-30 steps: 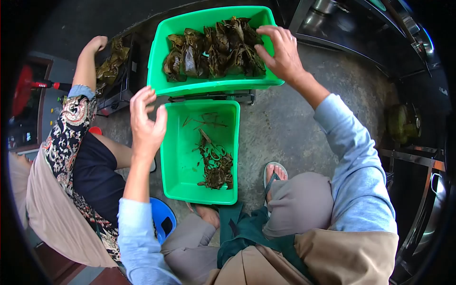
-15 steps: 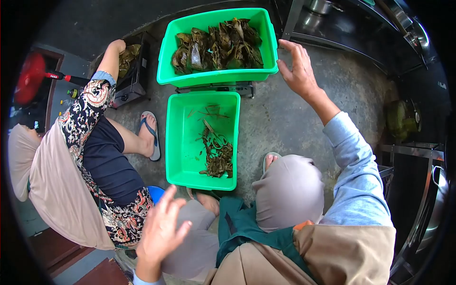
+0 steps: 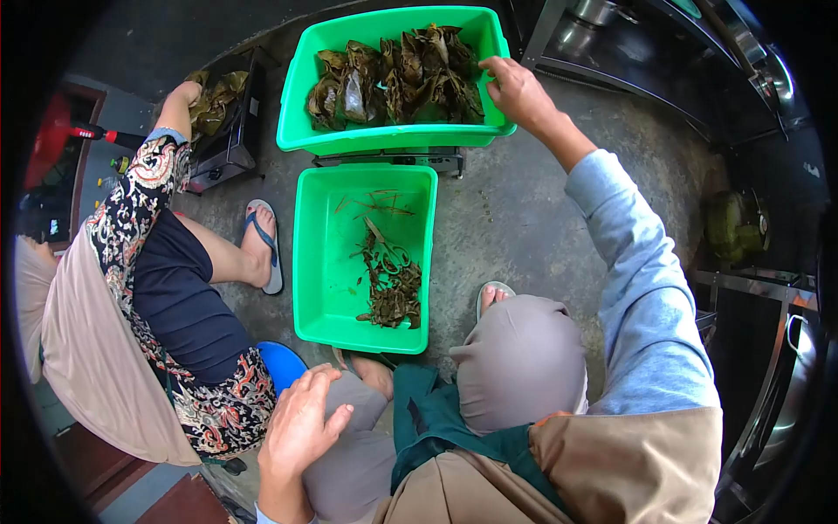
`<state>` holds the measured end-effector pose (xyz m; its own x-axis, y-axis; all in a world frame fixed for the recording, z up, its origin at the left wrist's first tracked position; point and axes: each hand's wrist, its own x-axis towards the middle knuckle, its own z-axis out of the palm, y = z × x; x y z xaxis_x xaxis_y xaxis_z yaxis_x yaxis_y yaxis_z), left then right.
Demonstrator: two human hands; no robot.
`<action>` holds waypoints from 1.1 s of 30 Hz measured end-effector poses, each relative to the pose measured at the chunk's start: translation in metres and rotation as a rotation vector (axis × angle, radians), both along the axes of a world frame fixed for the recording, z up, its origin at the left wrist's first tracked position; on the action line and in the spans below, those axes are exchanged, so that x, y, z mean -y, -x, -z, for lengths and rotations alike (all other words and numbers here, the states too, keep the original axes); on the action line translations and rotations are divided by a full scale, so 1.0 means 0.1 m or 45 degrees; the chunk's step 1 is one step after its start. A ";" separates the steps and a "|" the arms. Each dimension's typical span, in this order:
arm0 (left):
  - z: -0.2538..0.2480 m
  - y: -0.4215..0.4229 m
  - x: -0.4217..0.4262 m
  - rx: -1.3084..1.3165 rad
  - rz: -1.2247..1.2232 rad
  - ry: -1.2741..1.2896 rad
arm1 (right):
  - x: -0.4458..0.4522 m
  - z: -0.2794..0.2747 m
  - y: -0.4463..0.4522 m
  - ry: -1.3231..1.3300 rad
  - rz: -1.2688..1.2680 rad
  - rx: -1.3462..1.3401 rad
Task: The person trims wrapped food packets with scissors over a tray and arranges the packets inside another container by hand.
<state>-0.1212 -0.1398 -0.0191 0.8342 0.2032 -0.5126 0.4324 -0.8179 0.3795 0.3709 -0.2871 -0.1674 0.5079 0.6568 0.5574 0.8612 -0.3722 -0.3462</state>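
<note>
My right hand [image 3: 522,93] is at the right rim of the upper green tub [image 3: 393,138], its bent fingers reaching over the edge and its thumb apart; nothing shows in its grasp. Inside that tub, dark leaf-wrapped parcels [image 3: 410,74] stand side by side. My left hand [image 3: 301,424] is open and holds nothing, above my left thigh with the thumb apart from the fingers. Between my hands, a lower green tub [image 3: 327,306] sits on the floor. It contains scissors [image 3: 384,244], dark leaf scraps [image 3: 393,297] and thin sticks [image 3: 375,205].
At the left, a person [image 3: 192,288] in a patterned garment sits, one hand over leaves on a black stove [image 3: 231,144]. A blue object [image 3: 281,365] lies beside them. A red fan [image 3: 48,144] stands behind. Metal shelving [image 3: 628,52] and a green gas cylinder [image 3: 733,223] are to the right.
My right hand has moved left, onto the rim of the upper tub, its fingers more bent. My left hand has lowered slightly. The view has shifted a little.
</note>
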 end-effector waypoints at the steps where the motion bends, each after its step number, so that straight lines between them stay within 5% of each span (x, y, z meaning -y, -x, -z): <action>1: 0.02 0.01 0.00 0.011 0.011 0.013 | -0.05 0.01 -0.07 0.038 0.014 0.009; 12: 0.15 0.07 -0.13 -0.008 -0.020 -0.001 | -0.57 0.15 -0.46 0.445 0.285 -0.181; 33: 0.00 -0.01 -0.26 -0.066 -0.094 0.040 | -0.98 0.12 -0.94 0.386 0.587 -0.192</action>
